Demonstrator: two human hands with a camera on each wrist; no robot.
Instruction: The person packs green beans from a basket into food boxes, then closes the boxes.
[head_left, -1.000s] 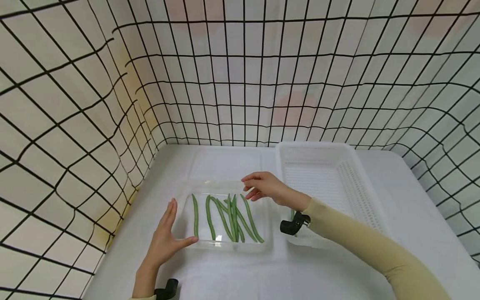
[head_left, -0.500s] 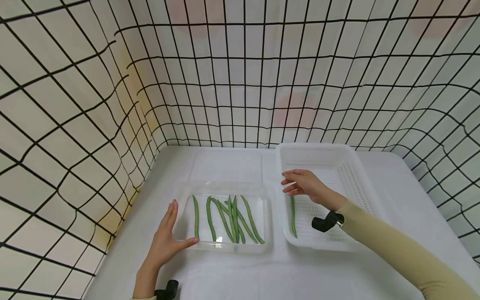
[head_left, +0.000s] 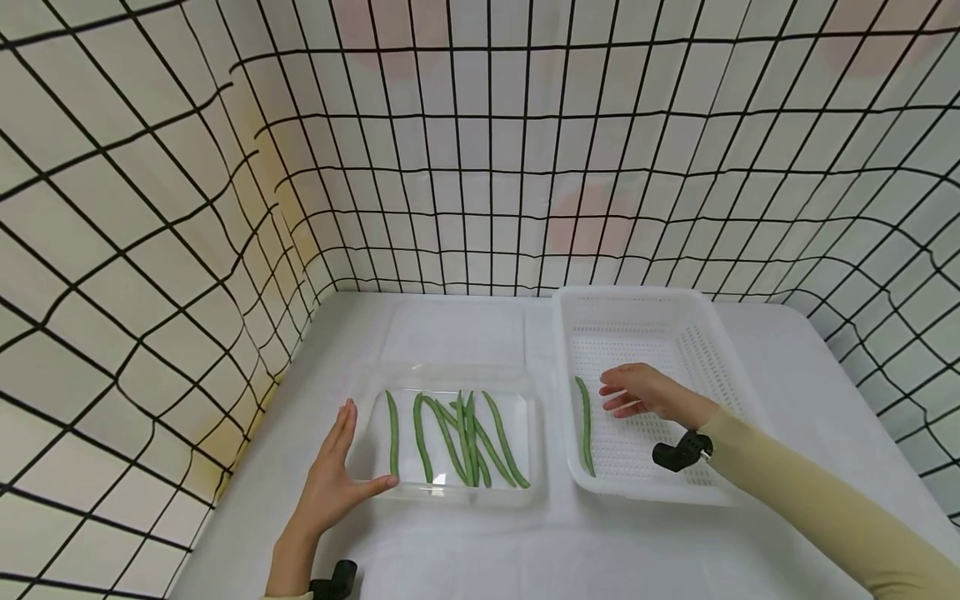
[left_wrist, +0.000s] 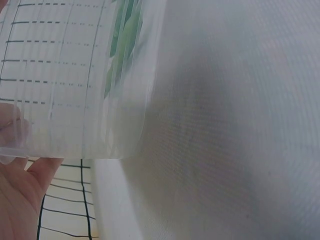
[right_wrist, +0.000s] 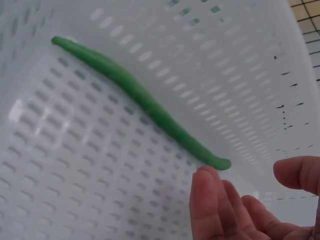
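Note:
My left hand is at the left end of a clear plastic box, fingers straight along its side and thumb at the front rim. Several green beans lie in that box, some crossing one another. In the left wrist view the hand rests against the see-through wall. My right hand hovers inside the white perforated basket, holding nothing. One green bean lies along the basket's left wall. The right wrist view has loosely bent fingers near one end of this bean.
Both containers stand side by side on a white cloth-covered table, the basket on the right. A black wire grid encloses the table at the back and both sides.
My right hand has moved from above the clear box's right end, across the basket's left edge, into the basket, uncovering the green bean there. The left hand has stayed in place.

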